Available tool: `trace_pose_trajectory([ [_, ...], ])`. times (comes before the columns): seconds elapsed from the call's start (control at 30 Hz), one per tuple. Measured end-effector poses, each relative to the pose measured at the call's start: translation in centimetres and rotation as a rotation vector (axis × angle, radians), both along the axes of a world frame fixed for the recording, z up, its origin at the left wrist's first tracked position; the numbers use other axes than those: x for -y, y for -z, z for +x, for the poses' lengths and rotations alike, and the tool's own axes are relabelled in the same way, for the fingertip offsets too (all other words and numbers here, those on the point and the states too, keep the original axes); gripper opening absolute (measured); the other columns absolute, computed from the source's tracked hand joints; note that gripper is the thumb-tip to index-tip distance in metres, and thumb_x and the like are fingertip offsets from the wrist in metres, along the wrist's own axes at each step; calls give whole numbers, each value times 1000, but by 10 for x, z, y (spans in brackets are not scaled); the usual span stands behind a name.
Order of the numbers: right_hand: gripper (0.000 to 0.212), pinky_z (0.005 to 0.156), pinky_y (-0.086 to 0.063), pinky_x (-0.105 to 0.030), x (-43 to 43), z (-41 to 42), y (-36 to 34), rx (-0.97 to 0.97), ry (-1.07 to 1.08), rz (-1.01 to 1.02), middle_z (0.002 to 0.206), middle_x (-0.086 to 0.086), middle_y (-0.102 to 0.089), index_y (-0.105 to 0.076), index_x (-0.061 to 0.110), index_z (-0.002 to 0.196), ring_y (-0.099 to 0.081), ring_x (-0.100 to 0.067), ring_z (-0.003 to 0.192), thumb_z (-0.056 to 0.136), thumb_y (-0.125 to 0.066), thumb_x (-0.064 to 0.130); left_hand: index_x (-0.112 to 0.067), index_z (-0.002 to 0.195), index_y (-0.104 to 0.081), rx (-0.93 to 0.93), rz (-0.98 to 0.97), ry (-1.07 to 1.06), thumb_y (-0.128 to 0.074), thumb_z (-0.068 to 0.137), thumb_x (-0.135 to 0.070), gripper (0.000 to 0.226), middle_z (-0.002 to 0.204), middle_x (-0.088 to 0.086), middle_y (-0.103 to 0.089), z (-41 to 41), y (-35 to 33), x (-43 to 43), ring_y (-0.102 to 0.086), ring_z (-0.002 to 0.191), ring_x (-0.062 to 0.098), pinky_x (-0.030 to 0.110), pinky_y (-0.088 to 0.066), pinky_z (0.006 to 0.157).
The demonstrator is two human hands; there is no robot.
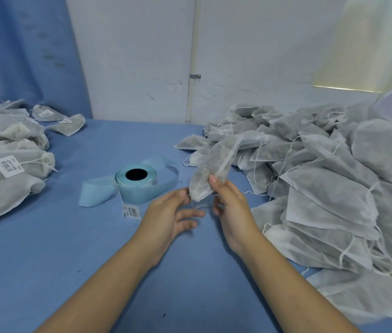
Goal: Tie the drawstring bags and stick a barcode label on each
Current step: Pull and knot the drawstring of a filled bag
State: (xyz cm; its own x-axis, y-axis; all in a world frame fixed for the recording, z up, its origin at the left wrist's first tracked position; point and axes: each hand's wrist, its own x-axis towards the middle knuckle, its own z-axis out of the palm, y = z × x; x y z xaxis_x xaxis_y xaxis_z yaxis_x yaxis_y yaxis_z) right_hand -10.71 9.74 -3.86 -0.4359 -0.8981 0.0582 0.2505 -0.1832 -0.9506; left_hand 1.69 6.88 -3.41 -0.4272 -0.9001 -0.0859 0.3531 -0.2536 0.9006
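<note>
Thumb of right hand (232,210) pins bag (214,162); left hand (170,215) pinches drawstring (201,205).

Right hand (229,205) grips; left hand (167,216) unclear.

1. We see the left forearm (108,272) and the right forearm (286,267), both bare along all the length that shows.
2. We find the left hand (169,215) bare as well, its fingers slim with smooth knuckles.
3. We find the right hand (232,212) equally bare; its thumbnail (212,179) is short, rounded and trimmed close to the tip.
4. We cannot make out finer marks on either wrist, since the edges of the view are soft and stretched.
</note>
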Motion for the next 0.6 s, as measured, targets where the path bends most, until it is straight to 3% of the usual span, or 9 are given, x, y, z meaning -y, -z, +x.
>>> trace_pose_trajectory([
  [0.07, 14, 51, -28, -20, 2, 0, 1, 5, 20, 39, 72, 2, -53, -61, 16, 82, -35, -7, 54, 88, -64, 28, -4, 95, -65, -104, 52, 34, -45, 98, -7, 20, 77, 3, -69, -1, 1, -1, -73, 74, 23, 23, -55, 54],
  [0.13, 15, 52, -27, -22, 3, 0, 2, 34, 20, 50, 78, -3, -50, -60, 15, 85, -35, -8, 56, 88, -64, 29, -3, 95, -64, -81, 54, 31, -46, 98, -7, 18, 75, 5, -71, 0, 3, 1, -73, 77, 22, 24, -57, 60],
  [0.27, 17, 51, -29, -21, 3, -1, 1, 92, 23, 94, 78, -2, -50, -61, 12, 89, -38, -9, 57, 90, -62, 29, -3, 88, -64, 149, -26, 52, -51, 96, -9, 17, 63, 5, -66, 1, 10, 1, -63, 54, 11, 19, -52, 53],
  [0.43, 24, 48, -31, -22, 3, 2, 0, 135, 72, 162, 69, -1, -52, -60, 9, 77, -42, -9, 48, 95, -51, 23, -5, 85, -65, 155, -73, 26, -49, 96, -6, 19, 49, -4, -44, -3, 10, 1, -39, 44, 7, 15, -35, 43],
  [0.6, 26, 42, -33, -21, 0, 4, 1, -88, 92, 253, 59, -1, -51, -59, 8, 68, -44, -11, 45, 91, -48, 12, -13, 81, -62, 195, -104, -4, -46, 96, -3, 24, 49, -3, -43, -1, 11, 2, -38, 45, 10, 21, -32, 50],
])
